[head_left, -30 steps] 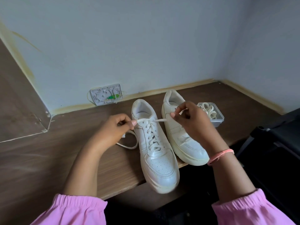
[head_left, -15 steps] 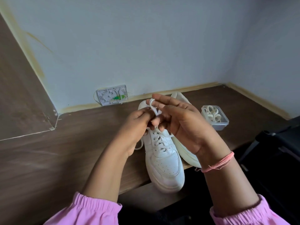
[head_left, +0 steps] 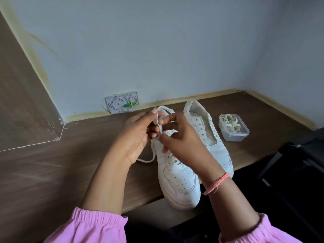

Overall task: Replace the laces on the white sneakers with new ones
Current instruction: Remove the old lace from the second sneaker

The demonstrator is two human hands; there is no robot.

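Note:
Two white sneakers stand on the brown table. The near sneaker (head_left: 178, 179) is laced, its toe over the table's front edge. Its white lace (head_left: 158, 121) forms a loop above the ankle opening. My left hand (head_left: 138, 135) pinches that loop at the top. My right hand (head_left: 182, 139) pinches the lace just below, over the sneaker's tongue. A loose lace end (head_left: 149, 159) trails off the shoe's left side onto the table. The far sneaker (head_left: 208, 130) has bare eyelets and no lace.
A clear plastic box (head_left: 234, 136) with coiled white laces stands right of the sneakers. A white wall plate (head_left: 121, 104) sits at the wall's base. The wooden table (head_left: 70, 163) meets walls at the back and right. A dark chair (head_left: 298, 155) is at the right.
My hands, first spread apart pulling the lace ends sideways, came together above the near sneaker and now hold a loop of lace; the right hand's fingers have curled in.

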